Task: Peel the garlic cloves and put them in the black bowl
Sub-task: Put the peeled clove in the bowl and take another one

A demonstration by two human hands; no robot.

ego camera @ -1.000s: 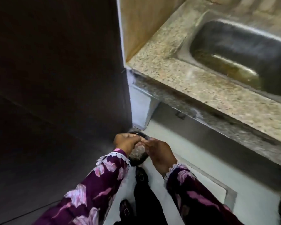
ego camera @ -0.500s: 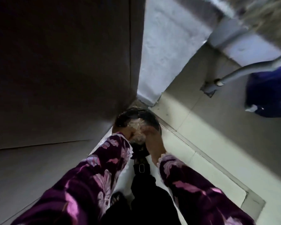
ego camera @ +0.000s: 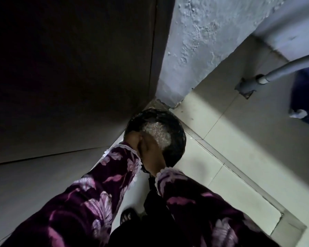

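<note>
A round black container (ego camera: 179, 130) stands on the floor in the corner below me. A heap of pale papery garlic skins (ego camera: 157, 132) lies inside it. My left hand (ego camera: 133, 139) and my right hand (ego camera: 152, 155) are pressed close together over its near rim, fingers curled down towards the skins. Whatever is between the fingers is hidden, and no peeled clove shows. Both arms wear purple flowered sleeves with white lace cuffs.
A dark cabinet door (ego camera: 70, 68) fills the left side. A rough grey wall pillar (ego camera: 203, 41) rises behind the container. A grey pipe (ego camera: 284, 70) and a blue vessel (ego camera: 305, 97) are at the right. Pale floor tiles (ego camera: 221, 143) lie around; my dark shoe (ego camera: 127, 216) is below.
My view dropped from the granite counter and sink to the floor corner. The container has come closer and larger, and both hands have stayed together over it.
</note>
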